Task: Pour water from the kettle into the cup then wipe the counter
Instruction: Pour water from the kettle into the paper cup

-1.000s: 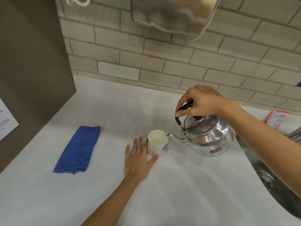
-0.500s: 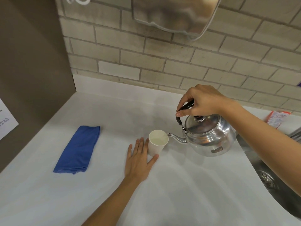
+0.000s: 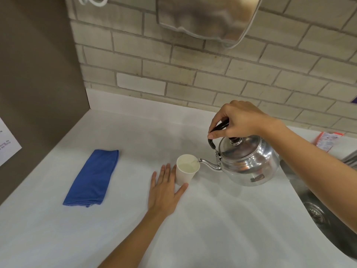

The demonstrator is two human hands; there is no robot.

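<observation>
A shiny metal kettle (image 3: 249,165) hangs tilted above the white counter (image 3: 222,225), its spout over the rim of a white paper cup (image 3: 185,174). My right hand (image 3: 239,120) is closed around the kettle's black handle. A thin stream of water runs from the spout into the cup, which holds water. My left hand (image 3: 164,192) lies flat on the counter, fingers spread, touching the cup's base between thumb and index finger. A folded blue cloth (image 3: 92,178) lies on the counter to the left.
A steel sink (image 3: 316,213) with a drain opens at the right edge of the counter. A red and white packet (image 3: 326,141) lies behind it. A brick wall stands at the back, a brown panel (image 3: 34,74) on the left, a metal dispenser (image 3: 208,16) overhead.
The kettle and both hands have stayed almost still. The water level in the cup has risen slightly.
</observation>
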